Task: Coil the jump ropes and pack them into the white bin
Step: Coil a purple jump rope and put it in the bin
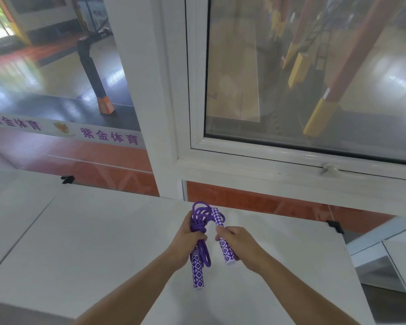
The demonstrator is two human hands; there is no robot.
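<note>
the left grip [189,240] pinches the coiled purple jump rope [198,221] above the counter's far edge [117,192], the right grip [238,245] curls around its free handle [225,248] just beside, both handles lengthwise toward the person.

**Jump rope: coiled, held above the table**

The purple jump rope [198,221] is gathered into a tight bundle of loops. Its two handles, patterned with purple-and-white diamonds, point downward: one [197,270] hangs below the bundle, the other [225,248] just beside it.
</note>
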